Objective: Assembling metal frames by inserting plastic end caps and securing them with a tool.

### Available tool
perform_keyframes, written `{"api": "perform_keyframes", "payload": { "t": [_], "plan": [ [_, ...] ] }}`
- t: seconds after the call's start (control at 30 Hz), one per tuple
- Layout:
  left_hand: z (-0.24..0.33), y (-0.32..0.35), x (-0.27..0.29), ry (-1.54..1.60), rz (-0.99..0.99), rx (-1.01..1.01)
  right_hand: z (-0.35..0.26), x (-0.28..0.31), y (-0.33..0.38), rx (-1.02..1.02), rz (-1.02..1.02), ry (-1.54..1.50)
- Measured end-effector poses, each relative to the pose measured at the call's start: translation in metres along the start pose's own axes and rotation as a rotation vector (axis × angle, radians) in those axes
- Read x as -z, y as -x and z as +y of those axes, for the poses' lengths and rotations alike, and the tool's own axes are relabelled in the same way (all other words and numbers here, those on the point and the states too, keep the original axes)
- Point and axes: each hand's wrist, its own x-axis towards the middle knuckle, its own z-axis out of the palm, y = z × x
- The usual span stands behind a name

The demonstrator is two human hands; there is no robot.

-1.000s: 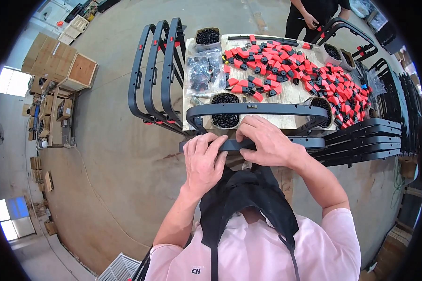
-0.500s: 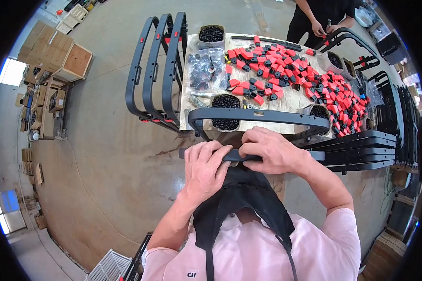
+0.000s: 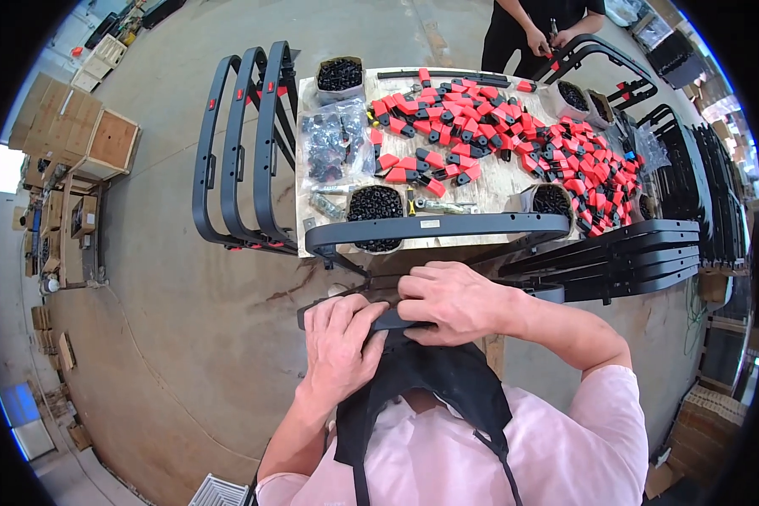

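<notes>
A dark grey metal tube frame with rounded corners (image 3: 481, 224) stands between me and the table, its far bar running along the table's front edge. My left hand (image 3: 339, 347) is wrapped over the near bar (image 3: 391, 320) close to its left end. Just right of it, my right hand (image 3: 454, 302) grips the same bar with bent fingers and the thumb below. The bar lies against my black apron (image 3: 422, 375). Part of the bar is hidden under my hands and right forearm.
On the wooden table (image 3: 497, 196) lie many red-and-black plastic parts (image 3: 472, 126), a clear bag (image 3: 337, 139) and tubs of small black pieces (image 3: 375, 205). Frames stand at the left (image 3: 238, 160) and lie stacked at the right (image 3: 632, 263). Another person (image 3: 541, 34) works behind the table.
The whole view has shifted, with the table now farther left. The near bar slants more, its left end closer to me. Both hands keep their hold on it.
</notes>
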Motion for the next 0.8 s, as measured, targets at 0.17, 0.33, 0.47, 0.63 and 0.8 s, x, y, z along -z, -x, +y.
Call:
{"api": "perform_keyframes", "payload": {
  "t": [0.17,0.33,0.47,0.63,0.8],
  "plan": [
    [0.023,-0.018,0.018,0.004,-0.144,0.037,0.005,0.042,0.049,-0.269,0.049,-0.169],
    [0.019,-0.016,0.004,0.056,-0.328,0.056,0.056,0.043,0.106,-0.656,-0.15,-0.26],
    [0.021,-0.015,0.004,0.089,-0.369,0.097,0.098,0.006,0.119,-0.813,-0.192,-0.308],
    [0.027,-0.021,0.004,0.077,-0.422,0.176,0.171,-0.058,0.113,-0.796,-0.08,0.074],
    [0.035,-0.013,0.001,0.07,-0.345,0.167,0.247,-0.113,0.095,-0.766,0.008,0.556]
  ]
}}
